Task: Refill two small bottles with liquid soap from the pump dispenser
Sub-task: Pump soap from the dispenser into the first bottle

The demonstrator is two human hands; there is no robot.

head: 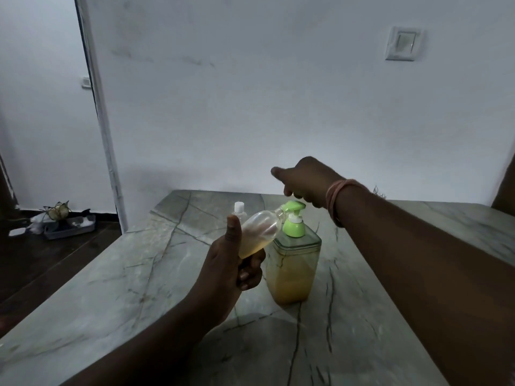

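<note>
Step in hand: filling the first small bottle [257, 231] at the pump dispenser [294, 263]; judged from the bottle's mouth held up at the green spout [289, 206].
Left hand [237, 263]: fingers curled round the bottle's lower end, thumb laid up along its side; it holds the bottle tilted, neck pointing up and to the right.
Small bottle: clear, with yellowish soap pooled in its lower part, most of it still unfilled; its open mouth touches or sits just under the spout, and which of the two I cannot tell.
Right hand [302, 182]: above the green pump head, fingers bent downward toward it, holding nothing; whether the fingertips touch the pump is hidden behind the hand.
Pump dispenser: stands upright on the marble table [139, 274], about half full of amber soap.
Second bottle [239, 210]: capped, upright, behind the first on the table, apparently not yet refilled.
Next move calls for: a firm downward press on the pump head while the left hand keeps the narrow mouth under the spout, or soap will run down the outside.
</note>
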